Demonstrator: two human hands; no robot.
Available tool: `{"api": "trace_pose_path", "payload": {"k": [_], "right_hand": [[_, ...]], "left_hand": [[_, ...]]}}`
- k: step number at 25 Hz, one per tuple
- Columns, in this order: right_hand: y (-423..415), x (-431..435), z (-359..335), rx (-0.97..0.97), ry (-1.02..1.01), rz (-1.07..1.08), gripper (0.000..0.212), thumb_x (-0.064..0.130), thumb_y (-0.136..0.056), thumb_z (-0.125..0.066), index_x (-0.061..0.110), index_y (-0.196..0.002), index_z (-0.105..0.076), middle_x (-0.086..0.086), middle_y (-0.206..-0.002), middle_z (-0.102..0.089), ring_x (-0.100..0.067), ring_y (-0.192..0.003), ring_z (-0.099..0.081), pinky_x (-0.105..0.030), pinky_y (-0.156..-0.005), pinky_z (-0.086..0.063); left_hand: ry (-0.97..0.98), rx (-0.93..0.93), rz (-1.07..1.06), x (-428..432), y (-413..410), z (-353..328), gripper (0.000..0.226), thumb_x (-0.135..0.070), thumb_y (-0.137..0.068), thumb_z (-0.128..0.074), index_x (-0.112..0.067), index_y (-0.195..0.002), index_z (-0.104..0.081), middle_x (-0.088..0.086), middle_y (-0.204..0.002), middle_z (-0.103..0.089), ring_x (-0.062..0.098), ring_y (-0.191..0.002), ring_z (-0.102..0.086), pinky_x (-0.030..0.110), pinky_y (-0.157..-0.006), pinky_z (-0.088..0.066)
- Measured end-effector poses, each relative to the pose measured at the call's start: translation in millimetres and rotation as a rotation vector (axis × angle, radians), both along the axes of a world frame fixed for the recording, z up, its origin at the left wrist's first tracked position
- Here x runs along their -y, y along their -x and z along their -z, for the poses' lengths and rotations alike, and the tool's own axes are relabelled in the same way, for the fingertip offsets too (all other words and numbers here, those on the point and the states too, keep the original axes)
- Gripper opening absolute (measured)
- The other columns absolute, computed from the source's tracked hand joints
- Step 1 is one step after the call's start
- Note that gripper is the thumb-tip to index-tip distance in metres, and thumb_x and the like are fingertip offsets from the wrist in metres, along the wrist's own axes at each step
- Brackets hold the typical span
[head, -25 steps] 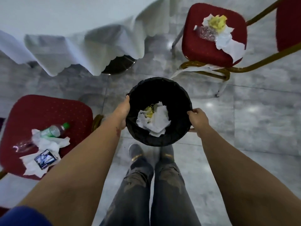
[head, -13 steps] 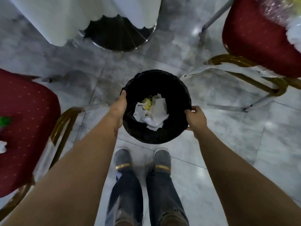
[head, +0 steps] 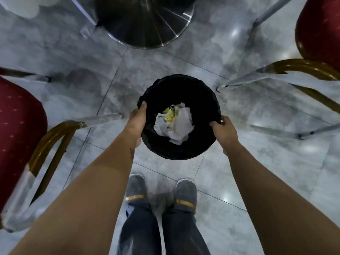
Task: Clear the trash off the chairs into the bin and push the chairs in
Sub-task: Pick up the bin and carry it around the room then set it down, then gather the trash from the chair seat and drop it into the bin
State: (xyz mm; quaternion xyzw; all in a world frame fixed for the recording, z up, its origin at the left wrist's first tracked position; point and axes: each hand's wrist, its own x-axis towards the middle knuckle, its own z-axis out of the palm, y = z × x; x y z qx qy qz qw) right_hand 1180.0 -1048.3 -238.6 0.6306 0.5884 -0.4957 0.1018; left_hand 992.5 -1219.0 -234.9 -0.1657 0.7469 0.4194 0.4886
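Note:
A round black bin (head: 198, 92) lined with a black bag is low over the grey floor in front of my feet. Crumpled white napkins and a yellow scrap (head: 174, 122) lie inside it. My left hand (head: 137, 119) grips the bin's left rim, thumb over the edge. My right hand (head: 223, 130) grips the right rim. A red chair (head: 16, 129) with a gold frame stands at the left edge; a second red chair (head: 320, 32) stands at the top right. No trash on either seat is in view.
The table's shiny round metal base (head: 145, 21) sits on the floor just beyond the bin, with a corner of white tablecloth (head: 20, 4) at top left. Chair legs (head: 257, 78) reach toward the bin from both sides. My grey shoes (head: 136, 190) stand below it.
The view has dropped and closed in on the floor and the bin has gone lower. The trash on both chair seats has slid out of view. Both hands keep their hold on the rim.

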Motion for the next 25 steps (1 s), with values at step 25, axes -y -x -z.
{"api": "trace_pose_path", "payload": {"k": [25], "right_hand": [[162, 262, -263, -0.101, -0.550, -1.319, 0.074, 0.048, -0.098, -0.045, 0.015, -0.157, -0.013, -0.005, -0.165, -0.013, -0.024, -0.151, -0.016, -0.045, -0.121, -0.018]], "left_hand": [[0.611, -0.723, 0.335, 275, 10, -262, 0.070, -0.052, -0.101, -0.025, -0.012, -0.156, -0.007, 0.011, -0.164, -0.001, 0.025, -0.151, 0.004, 0.044, -0.122, 0.001]]}}
